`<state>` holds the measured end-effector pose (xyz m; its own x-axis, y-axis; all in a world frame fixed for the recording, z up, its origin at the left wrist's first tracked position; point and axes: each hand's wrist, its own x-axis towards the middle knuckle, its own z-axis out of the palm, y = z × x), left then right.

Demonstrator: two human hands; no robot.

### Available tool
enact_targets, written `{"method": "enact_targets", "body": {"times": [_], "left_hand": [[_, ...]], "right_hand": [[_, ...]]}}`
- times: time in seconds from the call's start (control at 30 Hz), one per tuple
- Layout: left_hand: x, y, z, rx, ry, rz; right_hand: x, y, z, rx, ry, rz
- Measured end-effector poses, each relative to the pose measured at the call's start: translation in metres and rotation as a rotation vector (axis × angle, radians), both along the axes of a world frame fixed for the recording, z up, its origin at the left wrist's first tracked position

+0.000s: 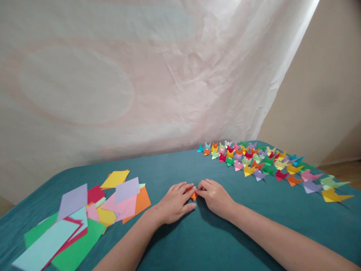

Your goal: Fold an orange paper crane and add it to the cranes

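Note:
A small piece of folded orange paper [193, 195] lies on the teal cloth between my two hands, mostly covered by fingers. My left hand [176, 201] rests palm down with its fingers stretched out. Its fingertips press on the left side of the paper, while the thumb lies apart on the cloth. From the other side, my right hand [213, 194] pinches the paper's right edge between thumb and curled fingers. The exact shape of the fold is hidden.
Loose coloured paper sheets [75, 201] lie overlapping on the left of the teal table [169, 244]. Rows of small folded paper birds [259, 175] in many colours stand at the back right. Behind the table hangs a pale cloth [158, 86], beside a beige wall [318, 94].

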<state>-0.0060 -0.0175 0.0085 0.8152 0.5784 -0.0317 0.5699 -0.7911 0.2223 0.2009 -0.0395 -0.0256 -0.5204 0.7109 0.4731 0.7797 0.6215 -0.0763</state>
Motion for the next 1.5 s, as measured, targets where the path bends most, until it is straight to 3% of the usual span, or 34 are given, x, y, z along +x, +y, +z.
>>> {"method": "enact_targets", "body": {"times": [0.3,1.1,1.5], "left_hand": [[-0.0013,-0.0001,0.0008,-0.038,-0.005,-0.002],[-0.0013,-0.0026,0.004,-0.087,0.036,0.007],[-0.0002,-0.0026,0.0031,-0.071,0.061,0.006]], "right_hand": [[0.0013,-0.0017,-0.0024,-0.013,0.128,-0.021],[0.0005,-0.0057,0.0064,0.024,-0.131,-0.04],[0.0015,-0.008,0.0073,-0.017,-0.182,0.063]]}}
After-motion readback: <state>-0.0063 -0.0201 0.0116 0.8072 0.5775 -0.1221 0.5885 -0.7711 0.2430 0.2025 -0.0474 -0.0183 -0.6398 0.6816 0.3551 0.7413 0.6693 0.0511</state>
